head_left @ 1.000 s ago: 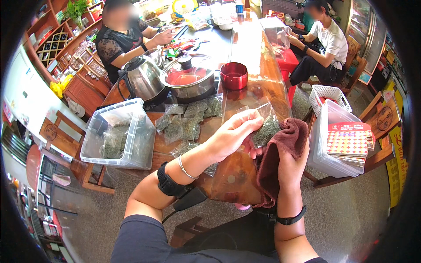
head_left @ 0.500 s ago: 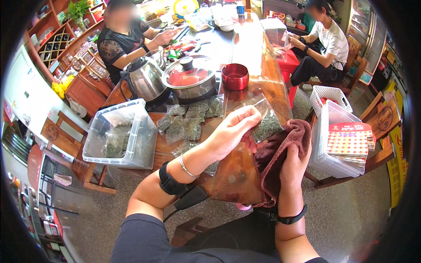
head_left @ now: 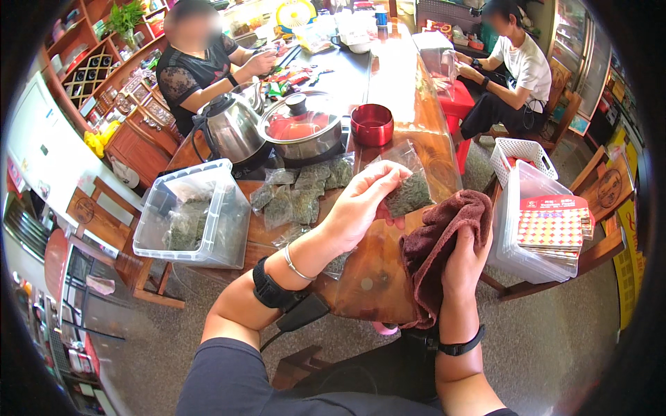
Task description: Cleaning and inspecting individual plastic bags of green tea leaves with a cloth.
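The bag (head_left: 408, 197) is hanging at about two to three o'clock from the left hand (head_left: 357, 201), over the table (head_left: 381, 295); its filled part is showing grey-green, and its clear top is pointing toward twelve. The cloth (head_left: 438, 243) is lying at five o'clock from the bag, just beside it; whether the two are touching, the view is not making clear.

For handling the pair well, pinching the bag by its edge rather than its full middle seems sound, since squeezing there could be crushing what is inside. Spreading the cloth flatter over the right fingers would probably be helping too, as its loose end, drooping toward six, could be catching on the table's edge. Light, even contact is likely suiting such thin film best.

The left thumb and forefinger are pinching the bag at its nine o'clock edge, with no gap showing; the other fingers are curling loosely below. The right hand (head_left: 465, 262) is clutching the cloth from its four o'clock side, thumb resting in front; its other fingertips are mostly hiding in the folds, so how firmly they are pressing cannot be told.
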The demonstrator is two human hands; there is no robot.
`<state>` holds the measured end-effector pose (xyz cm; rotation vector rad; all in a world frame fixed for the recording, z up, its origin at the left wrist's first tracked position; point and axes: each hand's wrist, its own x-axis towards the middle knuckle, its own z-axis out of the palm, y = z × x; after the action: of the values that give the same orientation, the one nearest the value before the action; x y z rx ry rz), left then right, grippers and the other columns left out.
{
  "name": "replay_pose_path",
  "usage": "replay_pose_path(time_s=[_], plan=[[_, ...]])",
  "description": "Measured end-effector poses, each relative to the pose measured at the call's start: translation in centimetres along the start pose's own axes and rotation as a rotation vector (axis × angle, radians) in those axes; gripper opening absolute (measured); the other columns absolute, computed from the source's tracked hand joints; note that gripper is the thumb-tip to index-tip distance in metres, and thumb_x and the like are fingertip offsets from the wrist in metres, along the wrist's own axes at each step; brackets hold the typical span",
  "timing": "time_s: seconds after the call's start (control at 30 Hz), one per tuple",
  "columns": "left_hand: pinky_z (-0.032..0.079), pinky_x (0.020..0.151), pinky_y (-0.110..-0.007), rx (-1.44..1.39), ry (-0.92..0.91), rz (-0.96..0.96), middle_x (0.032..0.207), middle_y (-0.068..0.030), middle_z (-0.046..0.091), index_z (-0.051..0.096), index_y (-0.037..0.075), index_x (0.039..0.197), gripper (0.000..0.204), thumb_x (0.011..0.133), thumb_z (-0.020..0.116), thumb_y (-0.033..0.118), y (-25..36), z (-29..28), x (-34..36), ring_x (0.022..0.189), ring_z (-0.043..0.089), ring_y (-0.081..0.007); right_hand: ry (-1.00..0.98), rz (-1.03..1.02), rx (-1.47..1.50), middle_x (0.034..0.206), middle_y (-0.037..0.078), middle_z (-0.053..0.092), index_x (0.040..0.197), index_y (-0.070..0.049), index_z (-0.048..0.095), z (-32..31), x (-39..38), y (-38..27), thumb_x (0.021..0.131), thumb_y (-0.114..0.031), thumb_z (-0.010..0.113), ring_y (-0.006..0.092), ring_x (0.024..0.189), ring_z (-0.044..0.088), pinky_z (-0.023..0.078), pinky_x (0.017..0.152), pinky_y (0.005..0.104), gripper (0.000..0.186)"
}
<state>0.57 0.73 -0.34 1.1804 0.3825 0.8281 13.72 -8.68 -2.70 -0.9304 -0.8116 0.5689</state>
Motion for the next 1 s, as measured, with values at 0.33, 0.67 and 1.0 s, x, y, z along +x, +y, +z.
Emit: replay_pose_path(time_s=[0.33, 0.67, 1.0], plan=[[0.041, 0.049, -0.019, -0.143, 0.052, -0.041, 0.089, -0.0033, 0.056, 0.047, 0.007, 0.106, 0.021, 0.088, 0.044, 0.017, 1.0, -0.4, -0.3, 0.065, 0.056, -0.0113, -0.102, -0.044, -0.058, 0.092, 0.006, 0.055, 0.102, 0.002, 0.049, 0.5, 0.0, -0.1, 0.074, -0.006, 0.053, 0.0137, 0.083, 0.053, 0.042, 0.076, 0.0254, 0.029], [0.041, 0.055, -0.016, 0.157, -0.014, 0.131, 0.085, -0.0018, 0.049, 0.043, 0.006, 0.110, 0.036, 0.078, 0.059, 0.005, 5.3, -0.4, -4.1, 0.066, 0.051, -0.0067, -0.354, -0.198, -0.642, 0.071, 0.014, 0.059, 0.087, 0.000, 0.055, 1.8, 0.3, -0.3, 0.070, -0.007, 0.061, 0.0206, 0.067, 0.060, 0.045, 0.063, 0.0281, 0.019], [0.042, 0.059, -0.018, 0.863, 0.480, 0.243, 0.086, -0.0048, 0.054, 0.042, 0.003, 0.110, 0.044, 0.072, 0.063, 0.005, 16.5, -7.4, -15.6, 0.066, 0.051, -0.0067, -0.331, -0.261, -0.659, 0.070, 0.015, 0.058, 0.083, -0.001, 0.055, 1.3, 0.3, 0.0, 0.070, -0.010, 0.062, 0.0278, 0.066, 0.059, 0.044, 0.060, 0.0296, 0.018]])
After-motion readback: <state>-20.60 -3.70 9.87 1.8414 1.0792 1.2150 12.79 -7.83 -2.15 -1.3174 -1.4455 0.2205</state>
